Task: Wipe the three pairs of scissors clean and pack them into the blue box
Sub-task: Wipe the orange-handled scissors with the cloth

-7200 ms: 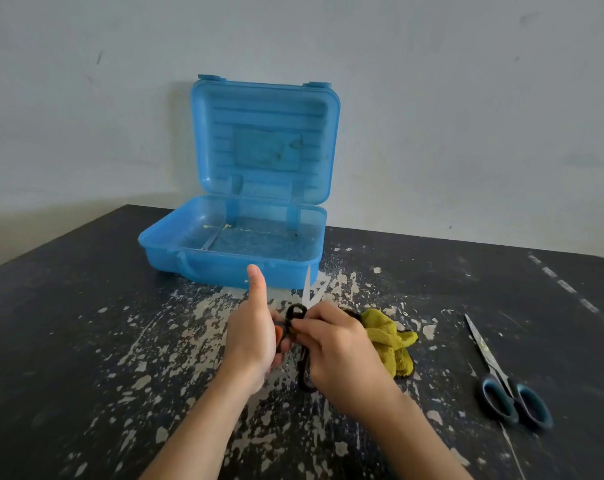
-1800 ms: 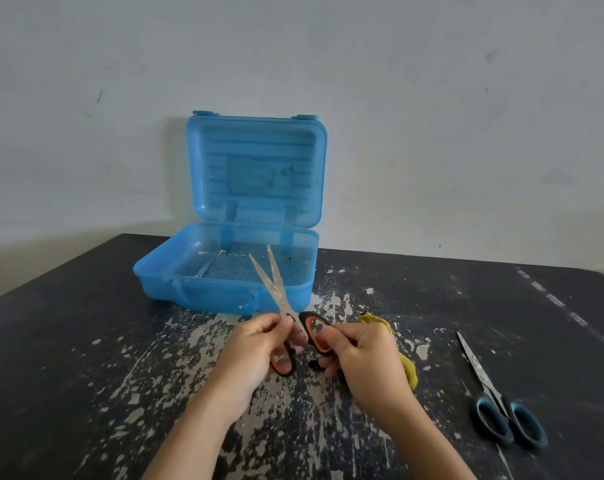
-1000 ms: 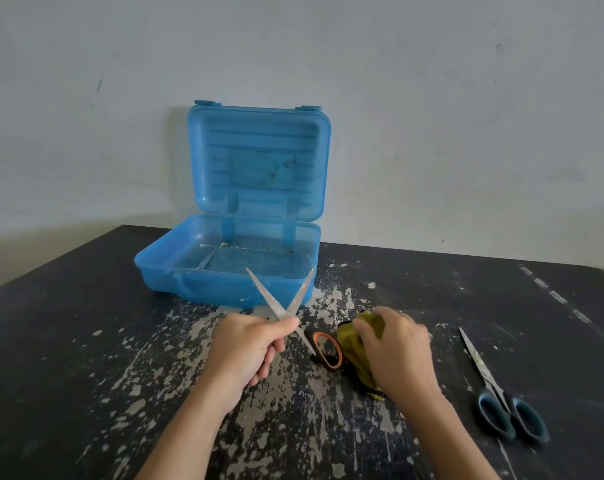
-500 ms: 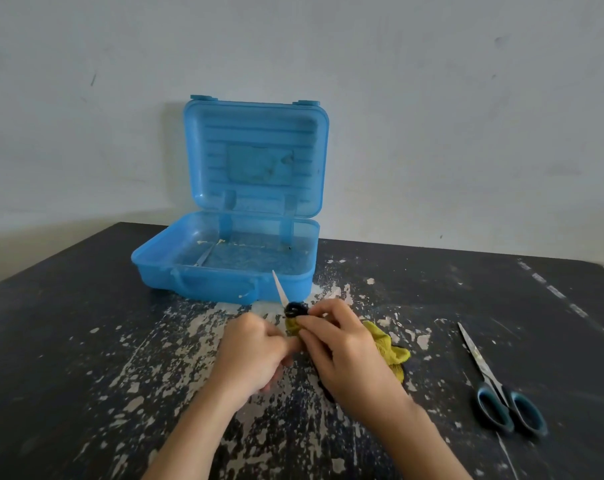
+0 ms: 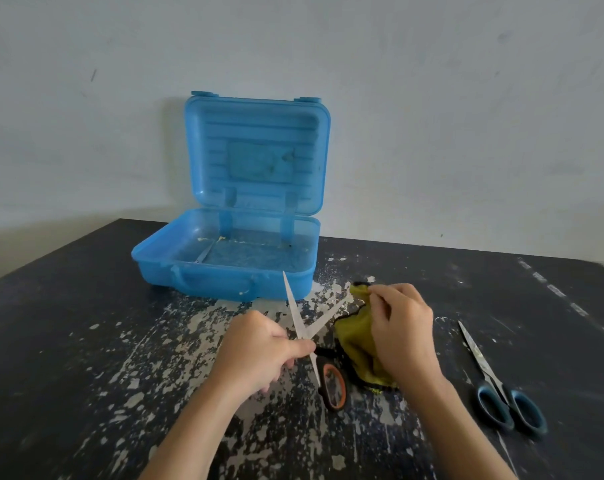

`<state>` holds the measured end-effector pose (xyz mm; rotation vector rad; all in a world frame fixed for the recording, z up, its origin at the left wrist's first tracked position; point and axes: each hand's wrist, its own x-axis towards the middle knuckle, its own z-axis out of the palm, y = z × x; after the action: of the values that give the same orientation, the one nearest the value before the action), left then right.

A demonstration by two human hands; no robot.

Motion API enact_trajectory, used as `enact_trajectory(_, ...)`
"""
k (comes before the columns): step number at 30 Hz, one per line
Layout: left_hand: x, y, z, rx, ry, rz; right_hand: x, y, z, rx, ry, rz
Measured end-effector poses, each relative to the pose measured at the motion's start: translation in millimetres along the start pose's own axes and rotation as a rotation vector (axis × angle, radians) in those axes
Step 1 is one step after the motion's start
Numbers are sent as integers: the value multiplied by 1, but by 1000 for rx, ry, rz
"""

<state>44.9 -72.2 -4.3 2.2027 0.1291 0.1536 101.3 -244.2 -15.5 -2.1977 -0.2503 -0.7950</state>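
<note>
Scissors (image 5: 305, 327) with orange-and-black handles sit in the left hand (image 5: 259, 351), fingers curled and pinching them right at the pivot, blades spread wide in a V that points up and away toward the box. One orange-lined handle loop shows low beside that hand, close to the table (image 5: 68, 341). Over to the right hand (image 5: 402, 330): fingers bunched tight around a yellow-green cloth (image 5: 354, 344), which is lifted at its top edge and meets the tip of the right-hand blade. Blue box (image 5: 224, 282) stands open at the back, lid propped upright against the wall (image 5: 466, 116), tray showing what looks like one thin blade lying at its left side, hard to make out. Second pair of scissors (image 5: 494, 379), dark blue handles, lies closed on the table well to the right, apart from both hands. Table surface is black with pale chipped patches.
</note>
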Motion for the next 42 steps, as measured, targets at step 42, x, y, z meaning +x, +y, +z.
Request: enact_trajectory(42, -1, 3, -17, -372, -136, -234, -19, -31, -8, 415, -414, -132)
